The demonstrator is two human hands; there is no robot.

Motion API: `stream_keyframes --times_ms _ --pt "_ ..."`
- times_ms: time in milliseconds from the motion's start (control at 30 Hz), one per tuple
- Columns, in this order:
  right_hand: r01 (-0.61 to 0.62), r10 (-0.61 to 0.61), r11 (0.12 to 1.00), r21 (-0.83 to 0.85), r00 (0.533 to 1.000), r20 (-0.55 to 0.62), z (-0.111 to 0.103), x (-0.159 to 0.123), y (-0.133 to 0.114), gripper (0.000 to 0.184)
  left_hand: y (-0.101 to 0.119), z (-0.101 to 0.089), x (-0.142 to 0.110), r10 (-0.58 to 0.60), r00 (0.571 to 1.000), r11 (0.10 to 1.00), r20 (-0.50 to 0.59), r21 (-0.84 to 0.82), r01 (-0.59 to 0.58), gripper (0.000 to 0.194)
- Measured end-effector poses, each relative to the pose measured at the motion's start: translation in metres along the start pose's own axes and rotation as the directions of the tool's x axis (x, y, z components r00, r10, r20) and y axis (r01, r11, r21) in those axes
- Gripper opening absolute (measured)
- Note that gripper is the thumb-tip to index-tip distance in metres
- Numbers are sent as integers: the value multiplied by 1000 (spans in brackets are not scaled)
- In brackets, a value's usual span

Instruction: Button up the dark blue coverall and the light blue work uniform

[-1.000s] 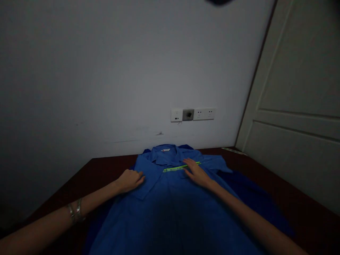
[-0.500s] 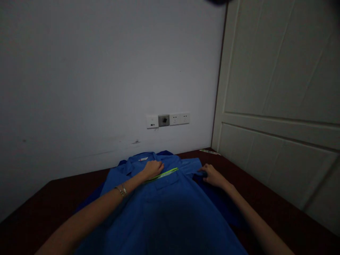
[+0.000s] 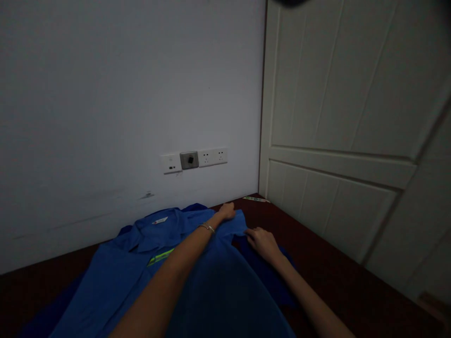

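Observation:
A blue work shirt (image 3: 211, 272) lies spread out, its collar toward the wall and a yellow-green reflective strip across the chest. My left hand (image 3: 227, 211), with a bracelet at the wrist, is curled at the upper edge of the right-side short sleeve. At that sleeve's lower cuff corner, my right hand (image 3: 261, 240) pinches the cloth between thumb and fingers. Darker blue clothing (image 3: 269, 272) shows beneath and beside the shirt. My left forearm covers part of the chest and strip.
The dark red surface (image 3: 317, 281) meets a pale wall (image 3: 105, 94) at the back. Sockets (image 3: 213, 157) and a grey switch plate (image 3: 189, 160) are set low in the wall. A white panelled door (image 3: 317, 117) stands on the right. A small printed strip (image 3: 256, 199) lies in the corner.
My left hand has moved from the chest strip to the sleeve's upper edge. My right hand stays at the cuff. The view has turned right, shifting wall and shirt leftward.

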State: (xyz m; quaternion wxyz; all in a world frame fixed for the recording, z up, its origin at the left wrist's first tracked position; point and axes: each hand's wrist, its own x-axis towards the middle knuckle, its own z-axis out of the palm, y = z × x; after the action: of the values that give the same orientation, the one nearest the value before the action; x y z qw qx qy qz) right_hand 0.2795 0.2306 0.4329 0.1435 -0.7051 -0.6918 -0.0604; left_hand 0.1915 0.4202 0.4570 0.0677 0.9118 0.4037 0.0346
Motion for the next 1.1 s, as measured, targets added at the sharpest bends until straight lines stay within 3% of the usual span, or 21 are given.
stream_keyframes --times_ms 400,533,667,800,933,1033,1100 --pt "-51 49 995 86 999 22 -4 2 4 30 15 19 21 16 995 1000 -96 18 -15 29" --pt "-67 68 977 203 998 1 -3 3 5 29 14 6 24 31 991 998 -127 -47 -37 26" --pt "-38 75 920 390 994 -80 1 3 4 30 3 -26 18 35 982 992 -188 -115 -57 27" --pt "-3 110 885 465 973 -203 4 4 -3 38 -22 -68 -5 28 969 983 -244 -168 -70 29" --pt "77 85 890 450 940 -330 -2 7 -18 32 -58 -104 -49 21 961 981 -276 -179 -73 27" --pt "183 -32 911 369 925 -379 -11 7 -35 26 -89 -121 -92 34 960 990 -279 -119 -70 24" --pt "303 -183 914 270 902 -392 -14 4 -48 25 -110 -124 -122 50 968 997 -246 -47 -63 24"
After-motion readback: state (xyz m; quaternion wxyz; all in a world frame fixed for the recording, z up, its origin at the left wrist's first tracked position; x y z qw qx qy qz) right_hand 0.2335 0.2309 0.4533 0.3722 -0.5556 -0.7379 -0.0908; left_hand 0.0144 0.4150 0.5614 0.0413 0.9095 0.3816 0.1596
